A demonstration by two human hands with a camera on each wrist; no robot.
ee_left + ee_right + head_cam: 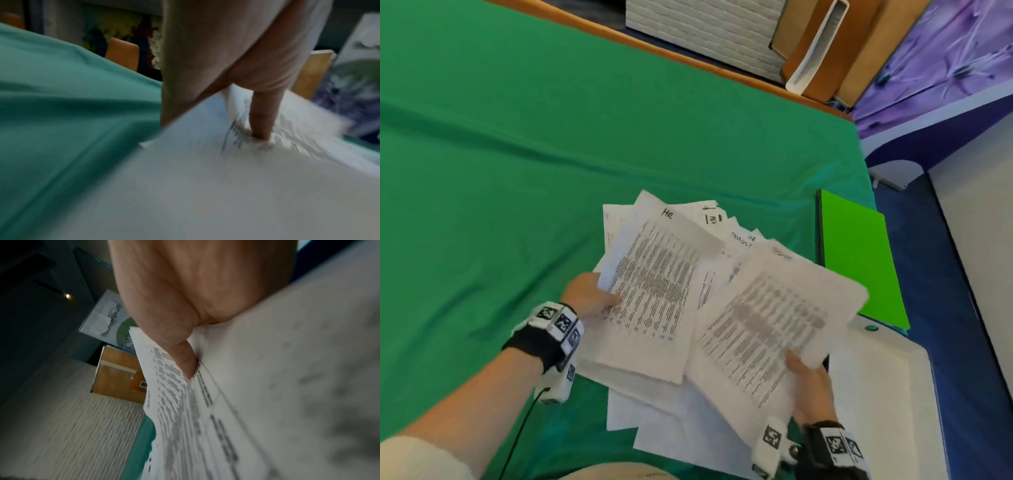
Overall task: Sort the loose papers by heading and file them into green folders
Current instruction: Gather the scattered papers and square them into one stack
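Note:
A fanned bundle of loose printed papers (pixel 715 240) hangs over the green-clothed table (pixel 517 154); some carry handwritten headings such as "HR" and "TASKLIST". My left hand (pixel 589 296) grips the left sheets (pixel 650 291) at their left edge, thumb (pixel 263 116) pressing on the top page (pixel 205 178). My right hand (pixel 810 380) pinches the right sheet (pixel 774 318) at its lower edge, thumb (pixel 180 356) on the printed side (pixel 267 386). A bright green folder (pixel 859 260) lies flat at the table's right edge, beyond the papers.
More white sheets (pixel 688 428) lie under the held ones near the table's front. A white flat object (pixel 887 394) sits at the right front corner. Beyond the far edge are wooden furniture (pixel 825 51) and a white brick-patterned panel (pixel 705 27). Blue floor (pixel 945 308) runs along the right.

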